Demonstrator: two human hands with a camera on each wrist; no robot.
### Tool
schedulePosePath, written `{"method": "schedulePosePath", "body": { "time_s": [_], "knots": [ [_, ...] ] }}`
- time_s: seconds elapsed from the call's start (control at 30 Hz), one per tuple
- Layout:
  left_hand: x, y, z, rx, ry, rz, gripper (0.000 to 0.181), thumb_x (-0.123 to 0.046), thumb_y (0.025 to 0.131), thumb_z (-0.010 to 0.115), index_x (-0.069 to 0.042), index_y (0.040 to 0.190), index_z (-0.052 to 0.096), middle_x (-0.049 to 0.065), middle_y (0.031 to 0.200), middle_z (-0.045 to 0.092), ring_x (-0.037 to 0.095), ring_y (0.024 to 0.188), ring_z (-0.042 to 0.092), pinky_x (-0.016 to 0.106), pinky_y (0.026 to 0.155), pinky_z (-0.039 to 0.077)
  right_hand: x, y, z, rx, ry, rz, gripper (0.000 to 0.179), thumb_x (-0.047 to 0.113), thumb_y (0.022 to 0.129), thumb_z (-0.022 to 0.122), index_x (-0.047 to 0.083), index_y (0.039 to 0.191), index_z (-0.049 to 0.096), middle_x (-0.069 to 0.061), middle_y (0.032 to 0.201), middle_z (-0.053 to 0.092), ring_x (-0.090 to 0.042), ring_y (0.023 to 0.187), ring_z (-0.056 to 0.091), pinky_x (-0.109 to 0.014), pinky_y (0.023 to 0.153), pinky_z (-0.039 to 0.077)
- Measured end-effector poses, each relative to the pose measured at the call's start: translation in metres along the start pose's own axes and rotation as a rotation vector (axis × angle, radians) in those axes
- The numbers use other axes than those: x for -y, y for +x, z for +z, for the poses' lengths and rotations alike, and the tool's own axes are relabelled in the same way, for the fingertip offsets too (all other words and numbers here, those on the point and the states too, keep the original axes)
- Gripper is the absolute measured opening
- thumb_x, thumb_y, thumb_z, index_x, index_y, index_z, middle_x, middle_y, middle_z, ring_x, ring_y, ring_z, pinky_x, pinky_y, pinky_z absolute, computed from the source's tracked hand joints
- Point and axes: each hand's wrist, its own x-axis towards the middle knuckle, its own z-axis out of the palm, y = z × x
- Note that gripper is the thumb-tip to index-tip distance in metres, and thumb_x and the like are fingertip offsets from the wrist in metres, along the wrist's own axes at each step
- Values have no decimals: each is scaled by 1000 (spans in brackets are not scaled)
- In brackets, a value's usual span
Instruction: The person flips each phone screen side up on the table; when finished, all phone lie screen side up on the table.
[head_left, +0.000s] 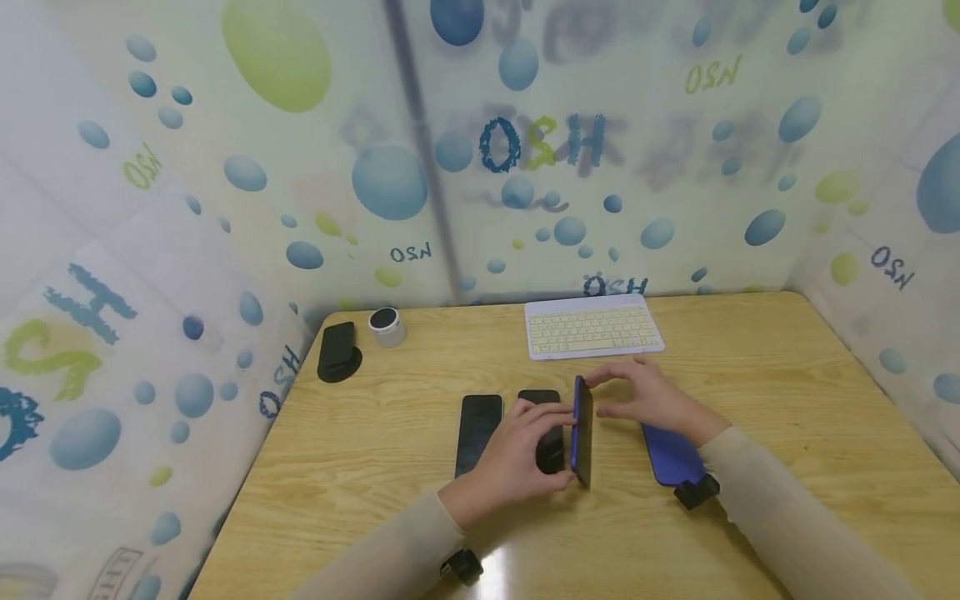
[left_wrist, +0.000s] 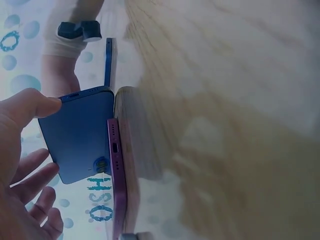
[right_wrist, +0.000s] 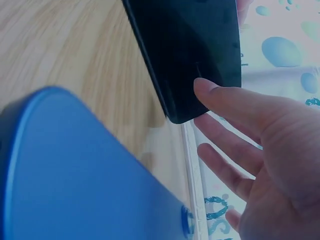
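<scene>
A blue smartphone (head_left: 582, 437) stands on its long edge, tilted up from the table, its blue back toward the left hand and its dark screen toward the right. My left hand (head_left: 517, 454) holds its edges, thumb at the near end and fingers at the upper edge. My right hand (head_left: 656, 400) touches the far top corner with a fingertip; in the head view its thumb sits slightly apart from the screen. Left of it lie two screen-up phones, one (head_left: 478, 429) beside the left hand and one (head_left: 551, 454) partly behind it. Another blue phone (head_left: 672, 458) lies beneath the right wrist.
A white keyboard (head_left: 592, 327) lies at the back of the wooden table (head_left: 787, 392). At the back left are a black stand holding a dark device (head_left: 339, 346) and a small white cylinder (head_left: 387, 327). Printed curtains (head_left: 525, 242) surround the table.
</scene>
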Motion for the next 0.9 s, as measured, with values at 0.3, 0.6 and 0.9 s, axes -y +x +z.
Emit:
{"method": "schedulePosePath", "body": {
  "time_s": [0.3, 0.6, 0.9],
  "knots": [
    [2, 2, 3, -18, 72, -82, 68, -43, 74, 89, -24, 134, 66, -12, 145, 61, 10, 112, 48, 28, 96, 46, -10, 2, 7, 12, -53, 17, 65, 13, 70, 95, 19, 129, 68, -1, 122, 74, -27, 116, 67, -60, 109, 35],
    [-1, 7, 9, 27, 170, -126, 71, -48, 71, 89, -25, 134, 66, -13, 142, 63, 10, 106, 47, 27, 93, 44, -13, -2, 4, 37, -85, 19, 67, 9, 69, 95, 16, 131, 68, -4, 123, 74, -28, 115, 68, -56, 102, 49],
    [-3, 13, 13, 63, 256, -94, 65, -52, 71, 88, -27, 128, 69, -10, 134, 66, 13, 109, 50, 31, 96, 45, -17, -5, -7, 98, -70, -8, 64, 10, 73, 92, 12, 133, 69, -5, 126, 74, -31, 119, 66, -57, 103, 49]
  ]
}}
